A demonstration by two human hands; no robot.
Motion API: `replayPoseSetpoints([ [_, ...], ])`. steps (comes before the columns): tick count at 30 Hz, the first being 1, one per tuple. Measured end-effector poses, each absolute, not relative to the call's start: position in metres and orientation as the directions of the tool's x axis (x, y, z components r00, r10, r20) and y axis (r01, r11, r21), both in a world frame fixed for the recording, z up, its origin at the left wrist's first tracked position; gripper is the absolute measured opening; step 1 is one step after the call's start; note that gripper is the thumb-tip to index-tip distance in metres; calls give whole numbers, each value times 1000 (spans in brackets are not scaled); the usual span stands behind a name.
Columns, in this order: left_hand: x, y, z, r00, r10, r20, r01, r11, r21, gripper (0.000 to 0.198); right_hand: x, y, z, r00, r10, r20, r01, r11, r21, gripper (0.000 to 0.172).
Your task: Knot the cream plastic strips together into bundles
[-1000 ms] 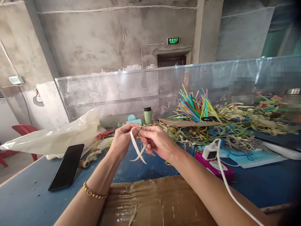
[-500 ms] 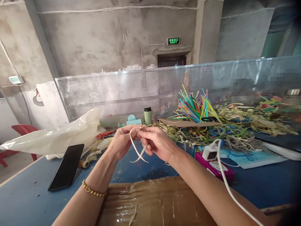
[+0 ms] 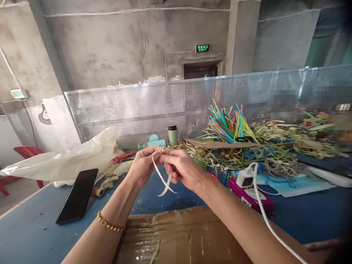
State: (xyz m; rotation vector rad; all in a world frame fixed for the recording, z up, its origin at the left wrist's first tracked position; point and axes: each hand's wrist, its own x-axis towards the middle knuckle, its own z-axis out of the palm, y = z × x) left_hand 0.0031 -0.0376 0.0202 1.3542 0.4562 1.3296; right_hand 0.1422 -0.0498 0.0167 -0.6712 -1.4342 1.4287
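Observation:
A thin cream-coloured strip (image 3: 157, 169) is pinched between my hands above the blue table, its two loose ends hanging down and crossing. My left hand (image 3: 143, 165) is closed on it at the upper left, thumb and fingertips together. My right hand (image 3: 183, 167) pinches the strip close beside the left fingertips, its other fingers curled. The exact spot where the strip loops or is tied lies partly behind the fingers. Below the hands is a taped brown cardboard sheet (image 3: 176, 234).
A black phone (image 3: 77, 196) and a clear plastic bag (image 3: 68, 156) lie left. Behind stand a green bottle (image 3: 172, 135) and colourful pipe-like stems (image 3: 229, 124). At right are a purple box (image 3: 253, 196), a charger with white cable (image 3: 262, 209) and a blue mask (image 3: 299, 187).
The strip's loose ends have swung slightly down and to the right. Both hands have shifted only a little, keeping their pinch.

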Motion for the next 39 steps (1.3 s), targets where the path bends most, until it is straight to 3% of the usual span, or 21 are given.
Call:
replayPoseSetpoints([
  [4,2,-36,21,314,855,413,-415,-268,870,22,147,-51,19,-346,860,374,52,416,-908,35],
  [7,1,-34,20,253,890,379,-448,-240,861,19,157,-49,25,-164,736,657,349,666,-659,41],
  [10,0,-33,20,219,913,343,-464,-212,860,16,165,-48,32,-85,555,827,435,768,-470,26],
  [14,0,-34,20,272,902,335,-463,-182,868,16,167,-47,31,-248,650,718,338,753,-564,17],
  [18,-2,-36,21,322,887,331,-449,-165,878,17,166,-46,27,-261,712,652,343,699,-627,20],
  [22,-1,-37,21,370,862,347,-459,-155,875,25,166,-45,28,-214,670,711,397,725,-563,18],
  [25,0,-36,20,329,867,375,-435,-213,875,17,165,-45,27,-222,643,733,442,736,-512,18],
  [29,-2,-35,19,309,849,429,-395,-296,870,21,166,-47,28,-262,615,744,502,745,-439,20],
  [36,-4,-36,21,264,859,439,-339,-344,876,21,176,-48,34,-267,523,810,634,728,-261,16],
  [39,-3,-36,21,232,871,432,-329,-348,878,21,176,-49,34,-262,508,821,647,723,-241,15],
])
